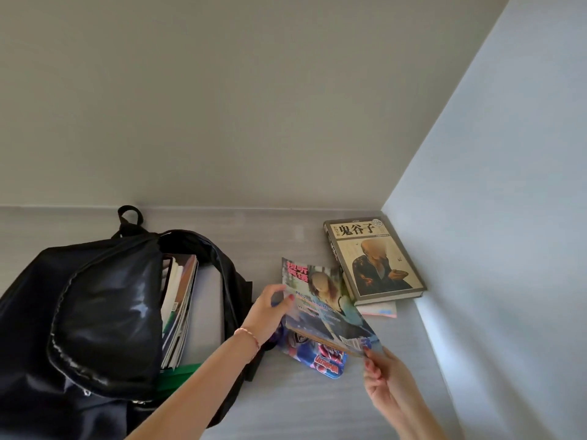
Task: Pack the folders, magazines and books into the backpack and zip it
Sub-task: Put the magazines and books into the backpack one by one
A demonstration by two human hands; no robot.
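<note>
Both hands hold one magazine (324, 309) lifted above the desk (317, 404): the left hand (266, 312) pinches its left edge, the right hand (386, 381) pinches its near corner. The open black backpack (104, 315) lies on the left with books inside. A thick book (374, 258) lies in the far right corner.

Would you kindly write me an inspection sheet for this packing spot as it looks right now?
Surface: grey table, set in a wall corner.
Job's things: black backpack unzipped, books and green folder inside; magazine lifted; blue magazine under it; hardback on a thin booklet.
Clutter: nothing seen.
Grippers: left hand and right hand grip the lifted magazine.
Cables: nothing seen.
Surroundings: plain walls.
</note>
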